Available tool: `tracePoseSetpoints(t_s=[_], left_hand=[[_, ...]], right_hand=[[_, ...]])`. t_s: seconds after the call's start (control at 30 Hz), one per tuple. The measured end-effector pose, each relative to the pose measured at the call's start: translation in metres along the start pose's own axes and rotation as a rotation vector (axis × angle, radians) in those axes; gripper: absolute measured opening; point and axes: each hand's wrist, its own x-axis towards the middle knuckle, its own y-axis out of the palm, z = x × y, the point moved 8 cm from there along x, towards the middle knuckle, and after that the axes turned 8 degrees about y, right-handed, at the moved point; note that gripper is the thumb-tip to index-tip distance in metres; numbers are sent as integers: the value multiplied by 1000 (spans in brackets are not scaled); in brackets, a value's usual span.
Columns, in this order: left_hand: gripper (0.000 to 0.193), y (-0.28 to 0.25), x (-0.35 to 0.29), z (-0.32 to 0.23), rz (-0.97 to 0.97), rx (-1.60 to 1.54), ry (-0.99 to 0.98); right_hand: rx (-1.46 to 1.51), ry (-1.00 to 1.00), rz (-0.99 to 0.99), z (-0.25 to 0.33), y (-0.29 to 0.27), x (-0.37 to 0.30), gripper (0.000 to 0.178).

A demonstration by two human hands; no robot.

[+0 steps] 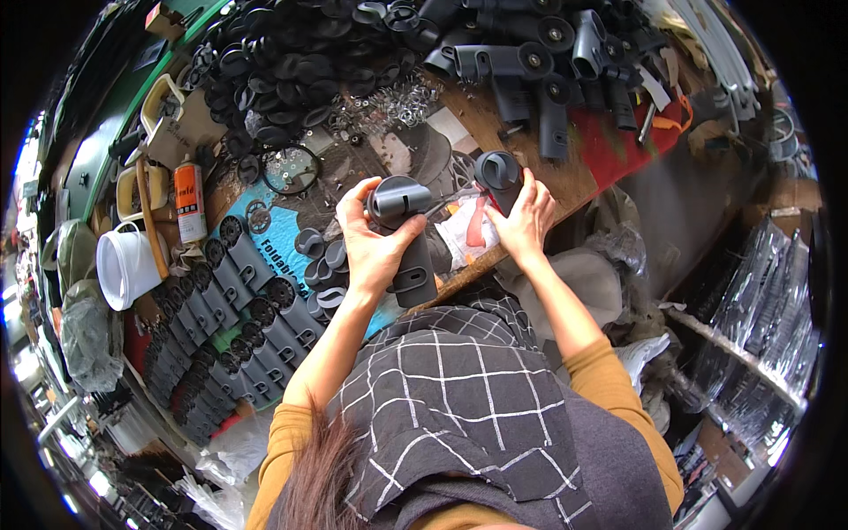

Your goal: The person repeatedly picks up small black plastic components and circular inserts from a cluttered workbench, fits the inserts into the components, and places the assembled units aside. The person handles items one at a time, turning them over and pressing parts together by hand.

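My left hand [371, 252] is closed round a dark grey plastic joint piece [413, 276], with a ridged round knob at its top and a slotted arm hanging below. To its right, my right hand [527, 217] grips a second joint piece with a round black knob [498, 171]; much of its body is hidden by my fingers. The two pieces are apart, both held above the front edge of the workbench [481, 265]. Between them lies a white plastic bag [458, 237] with a pinkish-red object [477, 223] on it.
Black knobs [274, 75] and loose metal fasteners [389, 104] are heaped at the back. Joint pieces [530, 62] pile up at far right; rows of similar ones [221, 287] stand at left. A white bucket [128, 265], a hammer [150, 216] and an orange spray can [188, 199] are beside them.
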Motion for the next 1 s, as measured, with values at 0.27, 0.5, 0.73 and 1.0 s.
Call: tracePoseSetpoints(t_s=[0.27, 0.5, 0.73, 1.0], left_hand=[[72, 50, -2, 15, 159, 90, -31], [61, 141, -33, 18, 583, 331, 189], [33, 139, -45, 58, 618, 153, -161], [29, 112, -43, 53, 545, 189, -128]], right_hand=[[1812, 654, 1072, 1, 16, -78, 45], [2002, 766, 872, -57, -8, -128, 42], [1759, 1498, 36, -315, 31, -207, 54], [808, 1443, -241, -402, 14, -184, 33]])
